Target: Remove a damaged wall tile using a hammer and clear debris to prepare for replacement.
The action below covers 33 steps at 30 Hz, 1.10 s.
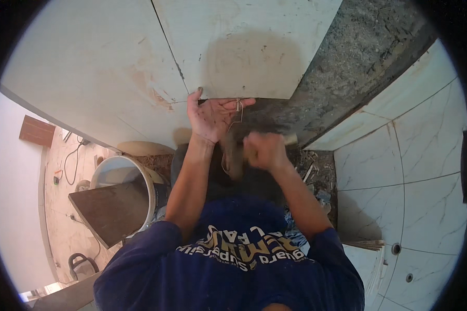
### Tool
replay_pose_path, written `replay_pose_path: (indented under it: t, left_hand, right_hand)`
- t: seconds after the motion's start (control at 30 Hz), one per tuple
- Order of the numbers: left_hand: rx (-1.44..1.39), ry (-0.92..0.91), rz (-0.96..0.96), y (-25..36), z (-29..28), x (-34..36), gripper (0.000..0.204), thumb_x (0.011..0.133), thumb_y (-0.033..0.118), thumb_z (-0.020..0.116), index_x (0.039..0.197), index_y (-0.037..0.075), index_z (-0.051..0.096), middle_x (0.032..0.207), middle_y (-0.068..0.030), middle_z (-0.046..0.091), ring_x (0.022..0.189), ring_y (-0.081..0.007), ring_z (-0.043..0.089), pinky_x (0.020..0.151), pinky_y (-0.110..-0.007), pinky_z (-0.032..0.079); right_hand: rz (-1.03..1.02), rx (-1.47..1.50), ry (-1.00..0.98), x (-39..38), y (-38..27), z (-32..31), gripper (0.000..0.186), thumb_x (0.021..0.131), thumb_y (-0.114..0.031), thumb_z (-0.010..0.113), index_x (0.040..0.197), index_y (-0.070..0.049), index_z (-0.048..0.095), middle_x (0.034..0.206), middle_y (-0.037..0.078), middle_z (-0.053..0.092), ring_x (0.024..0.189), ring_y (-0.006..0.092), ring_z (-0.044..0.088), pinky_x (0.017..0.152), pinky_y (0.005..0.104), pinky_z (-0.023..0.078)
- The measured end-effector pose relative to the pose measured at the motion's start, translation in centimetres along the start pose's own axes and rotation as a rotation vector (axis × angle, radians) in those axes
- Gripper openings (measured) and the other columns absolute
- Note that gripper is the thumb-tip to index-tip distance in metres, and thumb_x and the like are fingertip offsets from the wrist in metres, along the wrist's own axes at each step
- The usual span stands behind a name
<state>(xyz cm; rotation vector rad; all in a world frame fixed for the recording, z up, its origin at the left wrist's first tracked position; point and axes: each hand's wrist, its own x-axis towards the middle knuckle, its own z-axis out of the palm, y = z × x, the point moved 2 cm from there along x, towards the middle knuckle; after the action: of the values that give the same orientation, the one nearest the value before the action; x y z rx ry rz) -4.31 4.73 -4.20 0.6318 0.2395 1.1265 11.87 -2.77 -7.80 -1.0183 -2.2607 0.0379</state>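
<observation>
My left hand point(213, 116) is turned palm up at the lower edge of a pale wall tile point(249, 78), thumb apart, fingers stretched to the right. Between its fingers sits a small nail-like peg point(239, 105), tied with thin string point(235, 122) that hangs down past the wrist. Just right of and below it, my right hand point(266, 149) is closed in a fist and smeared by motion. A pale, wood-coloured end point(291, 139) sticks out on its right side, seemingly a handle; the rest of that tool is blurred. A long brownish shape point(232, 155) below the left palm is unclear.
At left stands a white bucket point(151, 192) with a dark brown board point(111, 212) across it. Rough bare mortar point(355, 62) runs up beside the tile. Marbled wall tiles point(373, 171) are at right. Rubble point(316, 171) and stacked tiles point(358, 259) lie lower right.
</observation>
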Motion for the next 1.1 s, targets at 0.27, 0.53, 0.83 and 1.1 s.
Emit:
replay_pose_path:
  t: [0.27, 0.53, 0.83, 1.1]
  left_hand:
    - [0.039, 0.078, -0.024, 0.1, 0.0, -0.1, 0.102, 0.083, 0.07, 0.03, 0.133, -0.018, 0.043, 0.126, -0.0376, 0.054, 0.121, -0.0389, 0.053, 0.106, -0.041, 0.035]
    - [-0.079, 0.003, 0.014, -0.1, 0.1, -0.1, 0.101, 0.085, 0.069, 0.033, 0.137, -0.017, 0.037, 0.131, -0.0375, 0.051, 0.125, -0.0434, 0.05, 0.106, -0.041, 0.035]
    - [-0.129, 0.03, -0.052, -0.8, -0.2, 0.4, 0.099, 0.086, 0.064, 0.043, 0.138, -0.02, 0.03, 0.133, -0.0424, 0.044, 0.128, -0.0469, 0.045, 0.103, -0.041, 0.041]
    - [-0.086, -0.065, -0.037, -1.0, 0.0, 0.3, 0.096, 0.091, 0.062, 0.042, 0.137, -0.021, 0.028, 0.135, -0.0388, 0.045, 0.132, -0.0456, 0.041, 0.111, -0.047, 0.035]
  right_hand:
    - [0.38, -0.105, 0.047, -0.3, 2.0, 0.4, 0.015, 0.079, -0.021, 0.066, 0.075, -0.008, 0.059, 0.065, 0.018, 0.062, 0.062, 0.0398, 0.063, 0.055, 0.0478, 0.049]
    - [0.524, -0.115, -0.188, -1.0, 3.7, 0.7, 0.026, 0.074, -0.025, 0.069, 0.095, -0.01, 0.065, 0.076, 0.017, 0.068, 0.071, 0.0386, 0.067, 0.063, 0.0503, 0.052]
    - [1.093, -0.199, -0.358, -20.8, 5.1, -3.4, 0.029, 0.085, -0.038, 0.064, 0.093, -0.011, 0.063, 0.078, 0.019, 0.067, 0.08, 0.041, 0.066, 0.067, 0.0519, 0.052]
    - [1.504, -0.13, -0.553, -36.1, 5.1, 2.2, 0.046, 0.086, -0.029, 0.063, 0.124, -0.004, 0.054, 0.11, 0.023, 0.064, 0.098, 0.0404, 0.065, 0.082, 0.0509, 0.052]
